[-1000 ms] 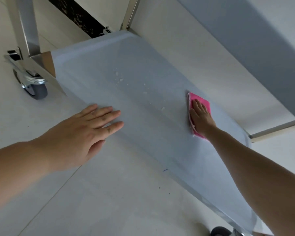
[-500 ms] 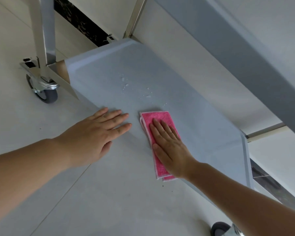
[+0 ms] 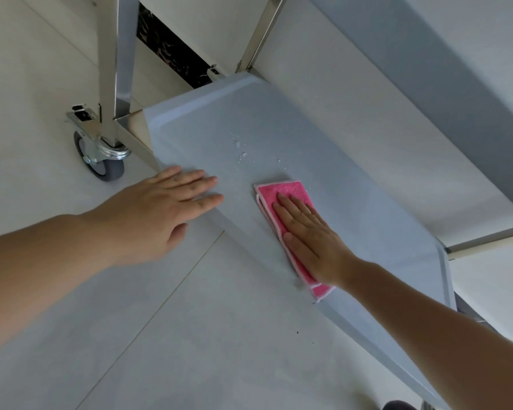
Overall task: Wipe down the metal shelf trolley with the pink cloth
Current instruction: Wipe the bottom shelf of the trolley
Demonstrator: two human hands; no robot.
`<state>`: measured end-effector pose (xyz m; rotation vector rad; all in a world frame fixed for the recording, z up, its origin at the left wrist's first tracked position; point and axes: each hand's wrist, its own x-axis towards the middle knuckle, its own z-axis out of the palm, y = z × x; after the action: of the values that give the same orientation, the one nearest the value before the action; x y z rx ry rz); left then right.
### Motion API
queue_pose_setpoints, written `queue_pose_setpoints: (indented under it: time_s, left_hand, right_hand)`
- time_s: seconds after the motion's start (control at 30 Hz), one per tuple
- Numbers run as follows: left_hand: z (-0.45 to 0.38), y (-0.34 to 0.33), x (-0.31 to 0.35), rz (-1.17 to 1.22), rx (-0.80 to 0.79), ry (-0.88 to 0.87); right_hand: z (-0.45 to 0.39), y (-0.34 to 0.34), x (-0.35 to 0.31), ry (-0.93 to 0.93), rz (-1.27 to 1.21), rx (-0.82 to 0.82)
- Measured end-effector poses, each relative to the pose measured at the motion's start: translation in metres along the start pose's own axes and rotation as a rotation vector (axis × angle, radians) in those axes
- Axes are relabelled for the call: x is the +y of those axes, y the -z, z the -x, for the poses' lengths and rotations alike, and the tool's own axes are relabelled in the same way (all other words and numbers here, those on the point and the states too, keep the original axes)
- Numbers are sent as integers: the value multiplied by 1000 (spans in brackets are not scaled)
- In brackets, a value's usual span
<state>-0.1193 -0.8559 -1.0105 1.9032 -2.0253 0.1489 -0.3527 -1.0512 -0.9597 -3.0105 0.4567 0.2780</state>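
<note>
right hand flat on pink cloth

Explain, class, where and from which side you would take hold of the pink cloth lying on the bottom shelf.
Probably the far short edge of the pink cloth, pinched from above. That end lies bare beyond the fingertips of the right hand, which presses the rest flat. The cloth is folded and lies flat on the shelf, so a grip must pinch an exposed edge. The left hand rests apart on the shelf's near edge.
</note>
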Motion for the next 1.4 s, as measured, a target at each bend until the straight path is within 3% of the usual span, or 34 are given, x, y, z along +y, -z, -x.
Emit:
queue_pose_setpoints:
  time_s: [0.13, 0.33, 0.53, 0.9, 1.17, 1.4]
  left_hand:
    - [-2, 7, -12, -23, 38, -25]
    - [2, 2, -21, 37, -36, 21]
    - [3, 2, -22, 62, 1, 15]
    - [2, 2, -24, 103, -23, 28]
    - [4, -1, -24, 119, -54, 36]
    - [4, 0, -26, 129, -83, 39]
  right_hand:
    - [-24, 5, 27, -51, -17, 80]
    - [-51, 12, 75, -207, -22, 154]
    - [-62, 19, 114, -212, 206, 32]
    - [-97, 21, 174, -384, 305, -17]
    - [-117, 23, 174, -496, 316, -57]
    - [-137, 17, 123, -342, 358, -9]
